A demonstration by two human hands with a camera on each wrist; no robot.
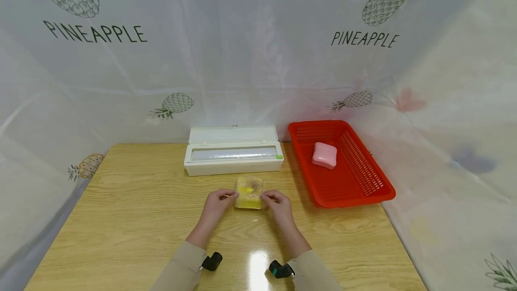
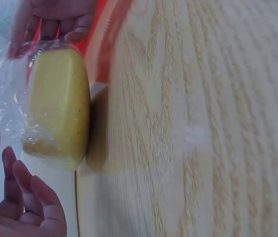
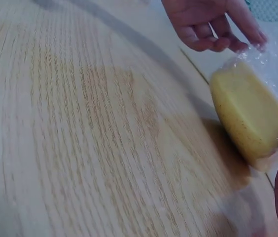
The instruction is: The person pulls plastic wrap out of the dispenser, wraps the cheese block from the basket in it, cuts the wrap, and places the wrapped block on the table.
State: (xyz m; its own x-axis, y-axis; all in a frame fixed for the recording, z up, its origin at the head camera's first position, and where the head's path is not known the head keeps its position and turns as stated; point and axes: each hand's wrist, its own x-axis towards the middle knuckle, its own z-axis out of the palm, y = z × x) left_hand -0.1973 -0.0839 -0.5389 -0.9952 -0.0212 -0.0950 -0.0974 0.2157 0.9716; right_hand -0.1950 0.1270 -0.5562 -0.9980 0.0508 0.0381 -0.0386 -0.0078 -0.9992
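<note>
A yellow rounded block (image 1: 249, 199), like a bar of soap, sits in front of me in clear plastic wrap (image 1: 252, 184). Loose, crinkled film stands up above its top in both wrist views. My left hand (image 1: 218, 203) pinches the wrap at the block's left side between thumb and forefinger, the other fingers loosely bent. On the right side my right hand (image 1: 278, 205) pinches the film in the same way. In the left wrist view the block (image 2: 62, 98) shows a smooth, lightly speckled side close over the table.
Behind the block stands a white plastic-wrap dispenser box (image 1: 234, 166) with its lid raised and a film roll (image 1: 234, 154) inside. To the right, a red basket (image 1: 347, 199) holds a pink rounded block (image 1: 324, 155). A pineapple-print curtain (image 1: 242, 57) hangs behind the wooden table (image 1: 141, 219).
</note>
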